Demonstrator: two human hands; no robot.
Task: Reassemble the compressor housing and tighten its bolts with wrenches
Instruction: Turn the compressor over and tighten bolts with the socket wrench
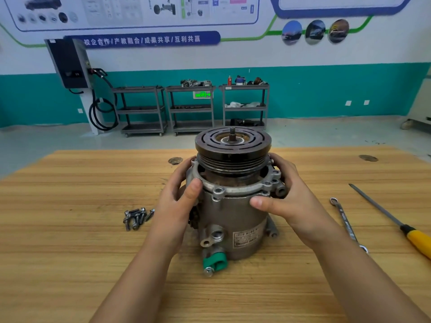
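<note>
A grey metal compressor (235,220) stands upright in the middle of the wooden table (70,252), with its dark grooved pulley (233,145) on top. The flanged front housing (233,190) sits on the cylinder body, its bolt holes showing. My left hand (179,197) grips the flange on the left side, thumb on the rim. My right hand (289,201) grips the right side, thumb pressed on the seam. Several loose bolts (137,217) lie on the table to the left. A combination wrench (347,224) lies to the right.
A yellow-handled file or screwdriver (396,224) lies beside the wrench at the right edge. A green plug (214,262) sticks out at the compressor's base. Grey shelf carts (191,108) stand against the teal wall far behind.
</note>
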